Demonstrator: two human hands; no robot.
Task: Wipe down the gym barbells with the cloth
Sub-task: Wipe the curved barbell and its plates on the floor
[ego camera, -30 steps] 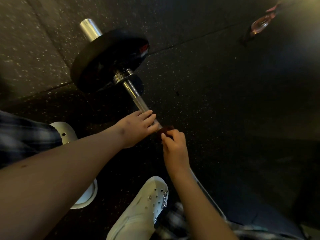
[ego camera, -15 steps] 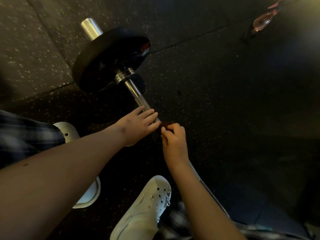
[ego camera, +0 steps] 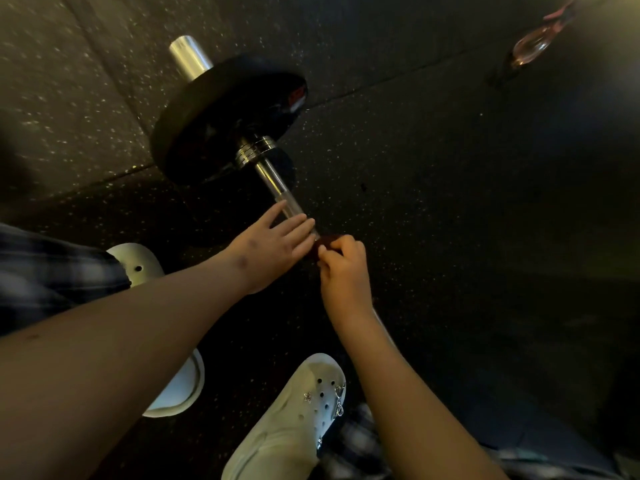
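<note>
The long chrome steel barbell point(ego camera: 277, 188) lay on the dark speckled rubber floor point(ego camera: 433, 174). Its long axis ran from the round black weight plate point(ego camera: 221, 116) at the far left end, back and to the right towards the crouching person, where the shaft passed out of sight under the right forearm. Both hands were on the shaft, almost touching each other, a little way short of the plate.

The left hand point(ego camera: 273, 247) lay with its fingers straight across the top of the bar, holding nothing, and steadying it as far as I could judge. The right hand point(ego camera: 343, 268) had thumb and fingers pinched on a small dark reddish cloth point(ego camera: 327, 241), bunched against the shaft just on the person's side of the left fingertips (in that poor light I could not tell whether the cloth went round the bar or only lay on it).

So the bare stretch of steel ran up and to the left from the cloth, and the left hand sat between cloth and plate. It seemed to me that any stroke towards the plate would have to follow that slant, and the left hand would need to lift or slide ahead first. The person's pale perforated foam clogs point(ego camera: 284, 427) stood near the bar, one on either side of the left arm.
</note>
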